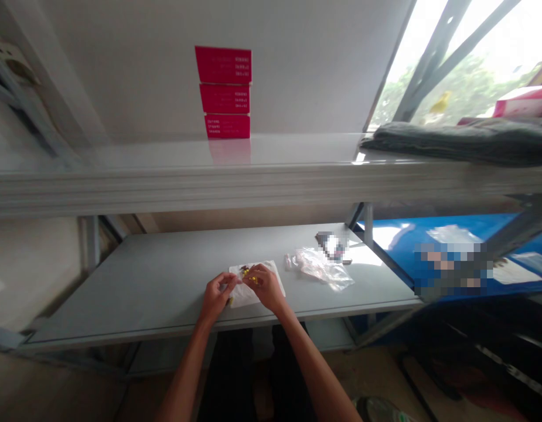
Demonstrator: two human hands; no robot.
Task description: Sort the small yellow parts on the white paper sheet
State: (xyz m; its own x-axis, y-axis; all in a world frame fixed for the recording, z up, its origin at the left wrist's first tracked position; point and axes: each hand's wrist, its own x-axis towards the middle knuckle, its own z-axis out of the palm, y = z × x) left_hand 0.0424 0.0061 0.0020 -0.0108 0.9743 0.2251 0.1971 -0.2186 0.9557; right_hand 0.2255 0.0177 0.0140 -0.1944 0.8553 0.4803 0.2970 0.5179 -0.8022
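Observation:
On the grey table (156,275), a white sheet (275,278) lies in front of me, with small yellow and dark pieces (245,271) on it. Over its left part, my left hand (218,293) is closed, thumb and fingertips pinched together. My right hand (264,285) reaches over the sheet from the right, its fingers curled in a pinch close to my left fingertips. What sits between the fingers of either hand is too small to make out. Some yellow pieces show just under my right fingers, and another yellowish piece is below my left hand.
Crumpled clear plastic bags (326,269) lie right of the sheet, near a blurred-out object (333,245). A shelf (165,190) crosses above the table, bearing stacked red boxes (227,98) and a dark folded cloth (464,142). A blue surface (396,234) adjoins at right.

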